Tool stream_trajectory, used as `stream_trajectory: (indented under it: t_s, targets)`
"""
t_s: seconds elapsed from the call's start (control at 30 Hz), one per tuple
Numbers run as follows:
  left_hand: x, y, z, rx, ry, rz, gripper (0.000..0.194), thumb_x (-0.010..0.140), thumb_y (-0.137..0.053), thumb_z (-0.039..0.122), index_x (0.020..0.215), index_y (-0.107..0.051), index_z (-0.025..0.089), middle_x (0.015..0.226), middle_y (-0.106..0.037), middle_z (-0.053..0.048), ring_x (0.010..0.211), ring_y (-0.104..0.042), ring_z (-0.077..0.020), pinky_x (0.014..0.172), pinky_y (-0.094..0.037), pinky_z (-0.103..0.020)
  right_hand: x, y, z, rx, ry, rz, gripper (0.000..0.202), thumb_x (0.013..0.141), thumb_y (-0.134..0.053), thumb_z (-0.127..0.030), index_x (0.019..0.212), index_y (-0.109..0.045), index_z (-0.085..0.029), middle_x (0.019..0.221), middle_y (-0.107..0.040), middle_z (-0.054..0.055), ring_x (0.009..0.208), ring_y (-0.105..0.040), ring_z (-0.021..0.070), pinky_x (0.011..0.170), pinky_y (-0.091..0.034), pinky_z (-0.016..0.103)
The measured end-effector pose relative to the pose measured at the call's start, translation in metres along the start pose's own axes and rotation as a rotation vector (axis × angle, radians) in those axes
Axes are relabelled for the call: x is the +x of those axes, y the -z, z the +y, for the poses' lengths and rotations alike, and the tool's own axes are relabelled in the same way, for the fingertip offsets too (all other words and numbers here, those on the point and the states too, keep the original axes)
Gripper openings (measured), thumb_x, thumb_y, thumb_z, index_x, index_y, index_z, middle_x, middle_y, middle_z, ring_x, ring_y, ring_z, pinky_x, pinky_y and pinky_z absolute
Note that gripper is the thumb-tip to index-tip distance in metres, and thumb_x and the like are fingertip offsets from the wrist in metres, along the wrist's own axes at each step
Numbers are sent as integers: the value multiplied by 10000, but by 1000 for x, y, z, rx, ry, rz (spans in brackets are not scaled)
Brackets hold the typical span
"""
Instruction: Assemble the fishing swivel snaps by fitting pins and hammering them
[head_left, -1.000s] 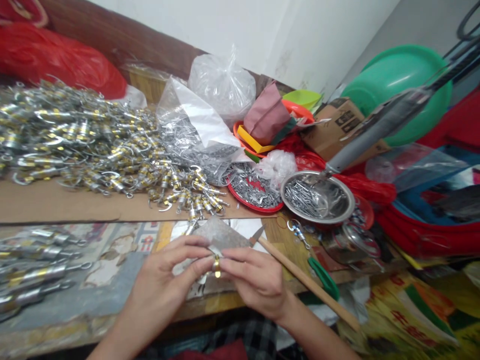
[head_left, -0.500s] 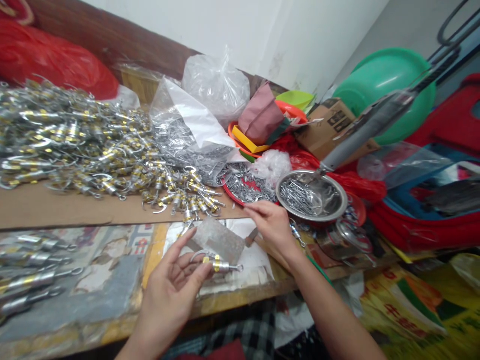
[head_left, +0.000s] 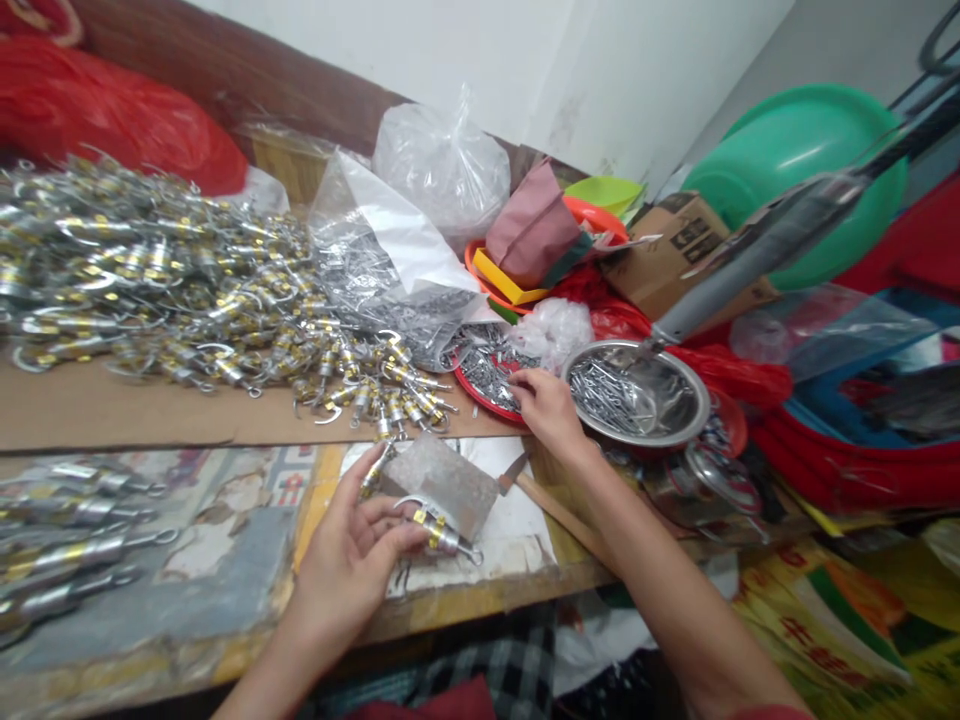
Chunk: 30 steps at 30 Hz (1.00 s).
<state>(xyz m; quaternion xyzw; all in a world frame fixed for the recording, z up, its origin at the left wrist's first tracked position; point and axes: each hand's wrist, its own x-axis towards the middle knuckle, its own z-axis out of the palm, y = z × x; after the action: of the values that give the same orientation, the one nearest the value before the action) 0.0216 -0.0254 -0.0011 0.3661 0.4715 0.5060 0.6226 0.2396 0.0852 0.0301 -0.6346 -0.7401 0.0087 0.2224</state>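
Observation:
Between thumb and fingers, my left hand (head_left: 367, 545) holds a small metal cylinder fitting (head_left: 439, 532) with yellow bands, a curved hook and a ring end. Another such fitting shows by its raised index finger. Beneath is a grey metal block (head_left: 442, 485) on white paper (head_left: 525, 535). My right hand (head_left: 546, 405) is at the near edge of a red plate (head_left: 491, 402) of small metal pieces, fingertips pinched over them; what they hold is too small to make out. A hammer (head_left: 562, 515) lies beside the block.
A large heap of similar fittings (head_left: 157, 270) covers the back left on cardboard (head_left: 112, 415). A steel bowl (head_left: 694, 425) of metal pins stands right of the plate. Several fittings lie front left. A grey lever (head_left: 757, 250) slants above the bowl.
My right hand has moved from above the hammer up to the red plate. The fitting in my left hand has tilted, its ring end lower. The view has shifted slightly.

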Motion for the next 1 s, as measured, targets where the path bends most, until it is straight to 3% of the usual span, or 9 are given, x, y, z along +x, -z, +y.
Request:
stream_trajectory:
  t_s: [0.1, 0.23, 0.37, 0.47, 0.73, 0.9, 1.0]
  targets:
    - [-1, -2, -1, -2, -9, 28, 823, 605, -676, 200, 1311, -254, 176, 630, -607, 36, 636, -617, -146, 626, -534, -264, -29, 14, -27, 248, 194, -81, 125, 795, -523, -148, 831, -637, -185, 796, -656, 10, 748, -604, 125, 698, -473, 243]
    - [-1, -4, 0, -21, -7, 9, 813, 622, -666, 210, 1314, -240, 185, 635, -612, 33, 640, -625, -153, 637, -536, -282, -71, 19, -62, 528, 428, -94, 187, 788, -496, -87, 820, -655, -180, 761, -663, 30, 711, -609, 116, 642, -498, 235]
    - [-1, -5, 2, -69, -4, 8, 829, 601, -674, 188, 1307, -240, 163, 605, -610, 41, 623, -615, -138, 609, -526, -242, -89, 7, -76, 476, 540, 29, 242, 801, -442, -61, 851, -659, -156, 794, -676, 62, 729, -609, 140, 645, -500, 265]
    - [-1, -5, 3, -86, -1, -13, 825, 604, -669, 171, 1305, -234, 157, 601, -613, 41, 599, -608, -126, 595, -517, -226, -90, 2, -77, 354, 631, 47, 226, 821, -441, -86, 877, -650, -152, 812, -678, 68, 756, -599, 162, 665, -483, 296]
    - [-2, -5, -1, -75, -26, 6, 785, 634, -662, 167, 1303, -251, 179, 632, -628, 31, 635, -613, -124, 616, -516, -218, -108, 9, -83, 102, 551, -44, 288, 868, -345, -105, 993, -602, -141, 829, -629, 92, 801, -523, 197, 680, -415, 334]
    - [0, -3, -2, -73, -22, -18, 806, 618, -677, 162, 1306, -258, 188, 638, -640, 28, 635, -618, -130, 616, -525, -231, -115, 4, -80, 206, 419, -39, 331, 842, -373, -77, 1050, -599, -202, 853, -574, 71, 802, -496, 181, 683, -417, 326]
    - [0, -2, -1, -61, -18, 2, 832, 593, -696, 165, 1306, -267, 188, 636, -645, 24, 636, -620, -136, 609, -532, -238, -115, 8, -63, 334, 343, 14, 395, 842, -333, -56, 1121, -551, -230, 966, -543, 71, 892, -511, 169, 737, -440, 315]
